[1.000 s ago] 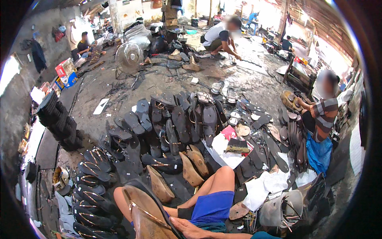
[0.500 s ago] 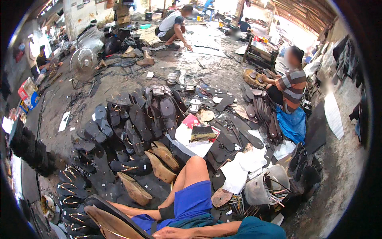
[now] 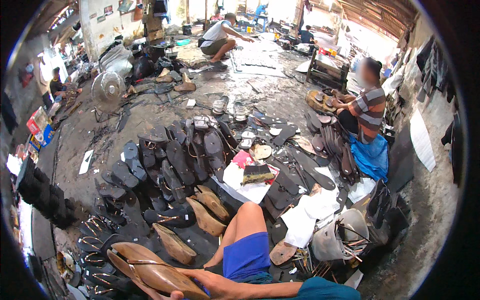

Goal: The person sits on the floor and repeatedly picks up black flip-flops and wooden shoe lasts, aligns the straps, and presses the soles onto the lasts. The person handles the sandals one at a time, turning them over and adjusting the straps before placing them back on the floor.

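Observation:
A wooden shoe last (image 3: 167, 274) with a dark thong sandal fitted on it is tilted at the lower left, over my lap. The sandal's thin brown-gold strap (image 3: 145, 262) crosses the wood. My right hand (image 3: 210, 281) grips the near end of the last from the right, fingers wrapped on its edge. Only part of my left hand (image 3: 159, 295) shows at the lower edge, closed against the underside of the same last. Just beyond lie more wooden lasts (image 3: 206, 220) and a dark sandal with a gold strap (image 3: 170, 216).
Rows of dark sandals (image 3: 175, 160) stand ahead and to the left. A grey bucket of sticks (image 3: 325, 245) and white paper (image 3: 300, 220) are right of my knee. One person in a striped shirt (image 3: 369, 105) sits at the right; another crouches farther back. A fan (image 3: 107, 91) stands far left.
The last with the sandal has turned, so its wooden face and strap now show instead of the dark sole edge. My right hand has moved slightly up; part of my left hand has appeared.

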Tool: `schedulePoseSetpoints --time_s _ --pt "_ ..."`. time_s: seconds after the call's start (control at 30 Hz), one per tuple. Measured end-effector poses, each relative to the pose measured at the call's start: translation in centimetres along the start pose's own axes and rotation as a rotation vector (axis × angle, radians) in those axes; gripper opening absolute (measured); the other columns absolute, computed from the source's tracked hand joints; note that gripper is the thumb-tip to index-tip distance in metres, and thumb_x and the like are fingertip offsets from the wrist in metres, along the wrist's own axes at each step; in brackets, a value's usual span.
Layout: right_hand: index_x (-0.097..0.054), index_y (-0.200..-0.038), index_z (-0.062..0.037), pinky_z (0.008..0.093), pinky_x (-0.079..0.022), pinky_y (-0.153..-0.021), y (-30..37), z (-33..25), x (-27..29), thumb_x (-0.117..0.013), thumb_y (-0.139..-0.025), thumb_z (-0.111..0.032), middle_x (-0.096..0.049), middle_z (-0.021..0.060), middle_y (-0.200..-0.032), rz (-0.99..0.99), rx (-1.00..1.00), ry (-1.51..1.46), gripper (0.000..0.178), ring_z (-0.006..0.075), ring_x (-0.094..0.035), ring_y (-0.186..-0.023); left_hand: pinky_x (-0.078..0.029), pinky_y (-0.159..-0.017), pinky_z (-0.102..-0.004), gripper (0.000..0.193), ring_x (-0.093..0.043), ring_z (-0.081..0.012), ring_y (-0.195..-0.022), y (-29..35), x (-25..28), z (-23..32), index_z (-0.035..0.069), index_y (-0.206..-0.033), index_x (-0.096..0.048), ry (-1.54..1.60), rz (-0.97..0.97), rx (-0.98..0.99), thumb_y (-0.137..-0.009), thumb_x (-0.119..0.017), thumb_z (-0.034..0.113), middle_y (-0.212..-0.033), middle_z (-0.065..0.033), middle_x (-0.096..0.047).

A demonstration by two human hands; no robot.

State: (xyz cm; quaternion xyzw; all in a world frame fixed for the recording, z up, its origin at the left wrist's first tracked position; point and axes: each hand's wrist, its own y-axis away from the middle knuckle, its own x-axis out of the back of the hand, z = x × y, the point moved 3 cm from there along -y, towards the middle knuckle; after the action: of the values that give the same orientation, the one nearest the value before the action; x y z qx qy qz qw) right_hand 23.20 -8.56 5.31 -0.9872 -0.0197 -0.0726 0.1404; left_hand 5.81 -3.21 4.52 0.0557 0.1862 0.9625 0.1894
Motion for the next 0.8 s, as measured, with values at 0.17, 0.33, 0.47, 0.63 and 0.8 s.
schedulePoseSetpoints --time_s 0.17,0.33,0.47,0.63,0.8 --pt "-0.009 -0.161 -0.0016 0.0400 -0.021 -0.122 1.0 2.9 1.3 -0.077 -0.085 -0.042 -0.024 0.0154 -0.164 -0.148 -0.438 -0.867 0.110 0.0270 -0.024 -0.151 -0.048 -0.101 -0.0417 0.083 -0.049 -0.0364 -0.130 0.0 -2.6 4.2 0.001 -0.155 -0.032 -0.782 0.058 -0.490 -0.088 -0.077 0.017 -0.147 -0.0243 -0.045" --pt "-0.014 -0.159 0.0003 0.0409 -0.025 -0.120 5.1 4.2 -0.9 -0.078 -0.082 -0.035 -0.032 0.0161 -0.159 0.129 -0.497 -1.283 0.106 0.0280 -0.032 -0.146 -0.050 -0.092 -0.0413 0.043 -0.062 -0.0341 -0.105 -2.6 0.5 -0.1 -0.003 -0.134 -0.059 -0.702 -0.139 -0.364 -0.106 -0.053 0.028 -0.121 -0.0233 -0.064" --pt "-0.017 -0.158 0.0004 0.0410 -0.027 -0.119 6.4 3.7 -0.8 -0.078 -0.082 -0.032 -0.035 0.0158 -0.157 0.192 -0.515 -1.383 0.103 0.0280 -0.035 -0.144 -0.049 -0.082 -0.0346 0.035 -0.059 -0.0242 -0.090 -0.7 -2.4 -0.3 -0.002 -0.133 -0.057 -0.325 -0.319 -0.007 -0.103 -0.059 0.015 -0.108 -0.0121 -0.065" --pt "-0.020 -0.157 0.0006 0.0411 -0.029 -0.118 8.4 2.3 -0.6 -0.079 -0.081 -0.029 -0.037 0.0154 -0.155 0.293 -0.516 -1.388 0.100 0.0280 -0.038 -0.142 -0.045 -0.090 -0.0339 0.044 -0.054 -0.0228 -0.102 -0.9 -2.5 -1.6 -0.001 -0.139 -0.049 -0.168 -0.291 0.110 -0.102 -0.060 0.018 -0.119 -0.0111 -0.059" --pt "-0.023 -0.156 0.0008 0.0412 -0.032 -0.117 9.0 2.2 -0.8 -0.079 -0.081 -0.026 -0.040 0.0149 -0.152 0.262 -0.501 -1.366 0.097 0.0280 -0.041 -0.140 -0.041 -0.098 -0.0331 0.054 -0.049 -0.0214 -0.113 -0.5 -2.9 -2.1 0.000 -0.145 -0.042 -0.097 -0.269 0.103 -0.100 -0.062 0.021 -0.129 -0.0100 -0.054"
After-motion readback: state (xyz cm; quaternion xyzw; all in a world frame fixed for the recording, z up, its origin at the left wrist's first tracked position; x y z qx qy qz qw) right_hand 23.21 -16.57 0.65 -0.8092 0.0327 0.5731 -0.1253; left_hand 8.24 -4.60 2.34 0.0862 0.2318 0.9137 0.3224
